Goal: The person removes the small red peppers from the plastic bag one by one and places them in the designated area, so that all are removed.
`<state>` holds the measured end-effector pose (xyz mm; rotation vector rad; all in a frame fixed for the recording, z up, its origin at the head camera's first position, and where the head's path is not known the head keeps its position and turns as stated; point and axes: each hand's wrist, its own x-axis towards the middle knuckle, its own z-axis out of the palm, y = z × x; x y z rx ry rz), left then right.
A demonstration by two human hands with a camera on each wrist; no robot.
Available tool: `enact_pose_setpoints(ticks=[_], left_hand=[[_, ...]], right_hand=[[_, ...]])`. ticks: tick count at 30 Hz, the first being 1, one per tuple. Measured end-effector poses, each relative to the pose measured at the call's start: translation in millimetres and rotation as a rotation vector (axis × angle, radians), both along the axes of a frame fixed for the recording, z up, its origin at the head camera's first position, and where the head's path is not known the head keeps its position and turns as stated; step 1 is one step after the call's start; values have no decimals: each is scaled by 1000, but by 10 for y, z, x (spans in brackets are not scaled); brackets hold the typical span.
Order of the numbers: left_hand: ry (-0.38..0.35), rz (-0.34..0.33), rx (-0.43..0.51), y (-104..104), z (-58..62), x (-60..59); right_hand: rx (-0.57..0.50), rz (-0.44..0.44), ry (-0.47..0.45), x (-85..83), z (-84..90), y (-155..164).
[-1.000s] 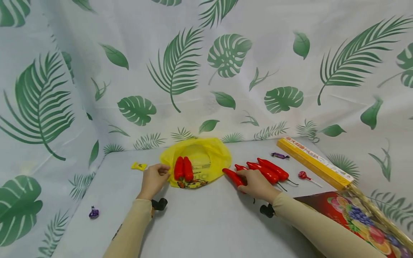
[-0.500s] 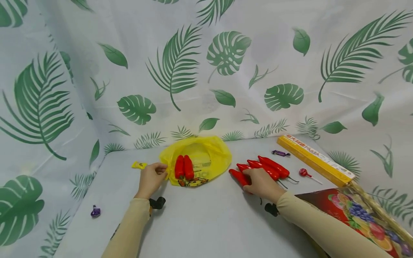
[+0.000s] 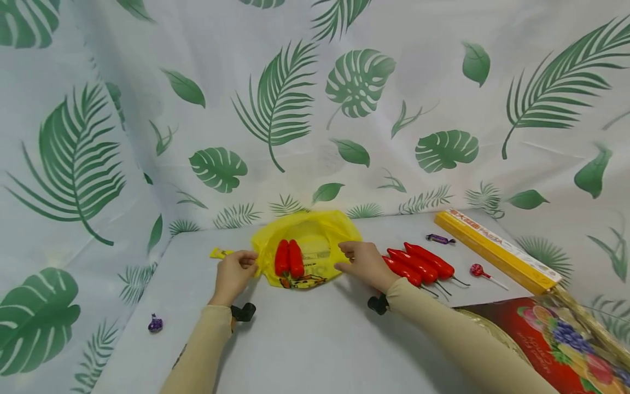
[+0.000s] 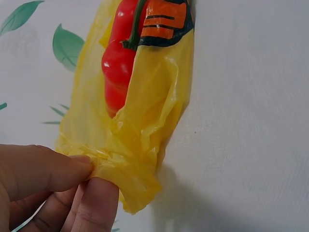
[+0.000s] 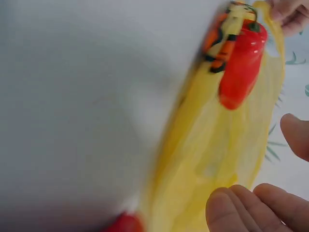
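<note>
My left hand (image 3: 233,277) pinches the left edge of a yellow plastic bag (image 4: 140,150) between thumb and fingers. The bag lies open on the white table, and two red chili peppers (image 3: 289,258) rest side by side in its mouth. At the bag's right edge is my right hand (image 3: 366,265), its thumb and fingers apart with nothing between them. In the right wrist view its fingertips (image 5: 222,208) overlap the yellow plastic. Several more red chili peppers (image 3: 418,266) lie in a row to the right of this hand, the nearest partly hidden beneath it.
A yellow pasta box (image 3: 497,251), a purple wrapped candy (image 3: 440,239) and a red lollipop (image 3: 477,270) lie at the right. A fruit-printed candy package (image 3: 566,334) fills the front right. On the left are a small yellow packet (image 3: 218,253) and another purple candy (image 3: 155,324).
My right hand has let go of the nearest loose chili pepper and moved left to the bag's right edge. The left hand keeps its pinch on the bag. The head view has shifted slightly.
</note>
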<state>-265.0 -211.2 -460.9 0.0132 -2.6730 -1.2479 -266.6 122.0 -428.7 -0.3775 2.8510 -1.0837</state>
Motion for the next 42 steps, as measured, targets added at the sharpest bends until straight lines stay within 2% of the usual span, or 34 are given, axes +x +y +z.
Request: enact_pose_setpoints(ticks=[5, 12, 20, 24, 29, 38, 42], left_hand=[[0, 2, 23, 44, -73, 23], [18, 33, 57, 122, -127, 3], [22, 34, 60, 136, -117, -31], [24, 34, 61, 119, -102, -40], [30, 40, 61, 91, -81, -50], [21, 42, 55, 62, -66, -36], [19, 52, 55, 48, -69, -43]], right_hand=[[-62, 23, -63, -137, -121, -387], [-60, 12, -120, -281, -310, -767], [-97, -71, -130, -327, -309, -999], [-140, -84, -150, -335, -269, -1050], [-155, -97, -137, -344, -223, -1109], [-39, -74, -42, -359, -266, -1259], [-35, -81, -31, -368, -273, -1264]])
